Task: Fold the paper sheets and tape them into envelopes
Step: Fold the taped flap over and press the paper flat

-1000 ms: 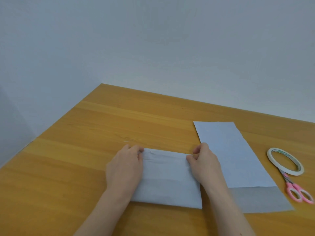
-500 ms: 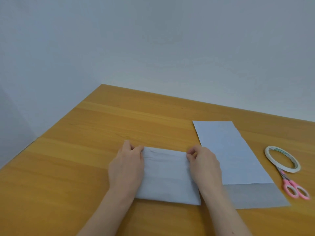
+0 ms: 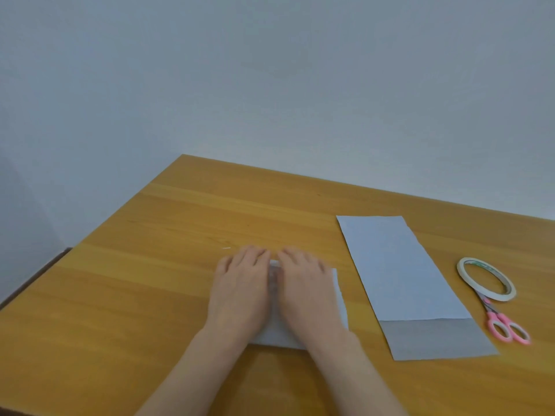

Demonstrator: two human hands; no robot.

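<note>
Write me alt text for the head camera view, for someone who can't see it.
Two bare hands, left and right, press flat side by side on a folded pale blue paper sheet on a wooden table. To the right lie another partly folded sheet, a white tape roll and pink-handled scissors.

two bare forearms, left hand (image 3: 240, 291) and right hand (image 3: 306, 292), no sleeves
</note>
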